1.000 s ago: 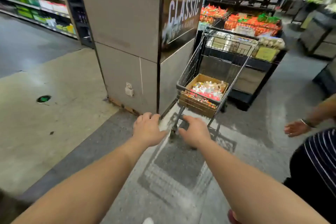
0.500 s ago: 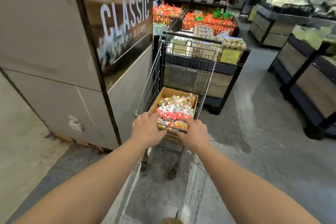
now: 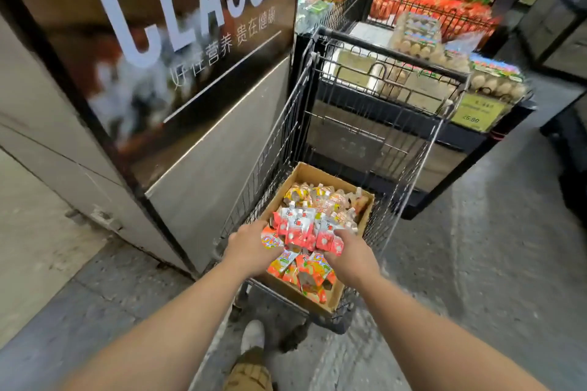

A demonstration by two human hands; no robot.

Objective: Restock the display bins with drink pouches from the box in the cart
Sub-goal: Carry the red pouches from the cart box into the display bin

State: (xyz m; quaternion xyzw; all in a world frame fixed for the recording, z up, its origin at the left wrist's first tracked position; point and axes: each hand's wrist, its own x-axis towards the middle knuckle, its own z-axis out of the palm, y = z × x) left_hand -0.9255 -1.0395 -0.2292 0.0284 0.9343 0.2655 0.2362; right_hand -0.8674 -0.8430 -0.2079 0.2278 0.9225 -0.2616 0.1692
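**Both hands down in the pouch box in the cart**

Wire cart point(image 3: 359, 124) stands on grey floor point(image 3: 476, 263), just beside a pillar point(image 3: 197, 168) with a dark "CLASSIC" sign point(image 3: 190, 9); open cardboard box point(image 3: 320, 173) sits in the cart's near end; box is full of drink pouches point(image 3: 317, 200), red-and-white ones in the middle, orange ones at the near end, yellow and pale ones at the far end; left hand point(image 3: 251, 247) is palm down at the left side of the pile, fingers curled onto an orange pouch point(image 3: 270, 240); whether it truly grips it, cannot tell; right hand point(image 3: 351, 259) is at the right side of the pile, fingers bent over the red-and-white pouches point(image 3: 300, 230), touching them; firm grip or just resting, cannot tell; both forearms reach in from the bottom of the frame; display bins point(image 3: 422, 14) with red and orange packs sit beyond the cart, well apart from the hands; egg cartons point(image 3: 419, 38) on a dark stand point(image 3: 470, 136) just past the cart's far end; yellow price tag point(image 3: 476, 111) on the stand's front; a shoe point(image 3: 252, 336) shows on the floor below the cart.
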